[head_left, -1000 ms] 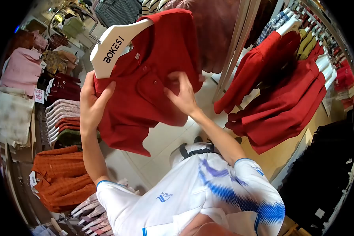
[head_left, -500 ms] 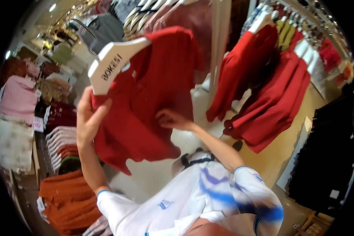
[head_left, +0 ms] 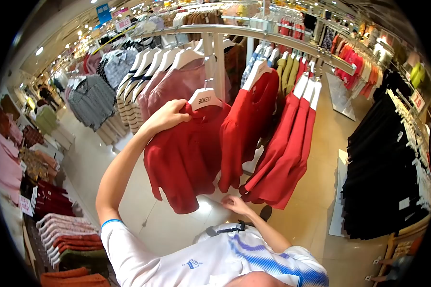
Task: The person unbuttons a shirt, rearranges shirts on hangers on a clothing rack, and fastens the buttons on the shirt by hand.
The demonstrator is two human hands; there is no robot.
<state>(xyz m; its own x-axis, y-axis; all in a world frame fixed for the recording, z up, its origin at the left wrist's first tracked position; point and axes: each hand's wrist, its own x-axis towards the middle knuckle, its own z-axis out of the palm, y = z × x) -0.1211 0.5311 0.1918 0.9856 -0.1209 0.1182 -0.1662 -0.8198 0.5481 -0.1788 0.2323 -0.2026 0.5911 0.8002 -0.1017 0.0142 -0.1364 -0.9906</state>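
My left hand (head_left: 173,115) is closed on the shoulder of a red sweater (head_left: 189,148), at the end of its white hanger (head_left: 205,99). The hanger carries dark lettering, and its metal hook points up beside a rail post. Low in front of my waist, my right hand (head_left: 235,204) has loosely bent fingers and holds nothing. It is just below the hems of the red clothes. Right of the held sweater hangs another red top (head_left: 251,124) on a white hanger. Several more red garments (head_left: 287,153) hang beside that one.
A metal clothes rail (head_left: 292,43) crosses ahead, with pink tops (head_left: 179,81) and striped tops (head_left: 129,98) to the left. Black garments (head_left: 383,162) hang at the right. Folded-over clothes on hangers (head_left: 67,234) sit at the lower left, above pale floor tiles (head_left: 143,201).
The red sweater has gone from close in front of me out to the rail, upright beside the other red tops. My right hand has come off its front and dropped lower.
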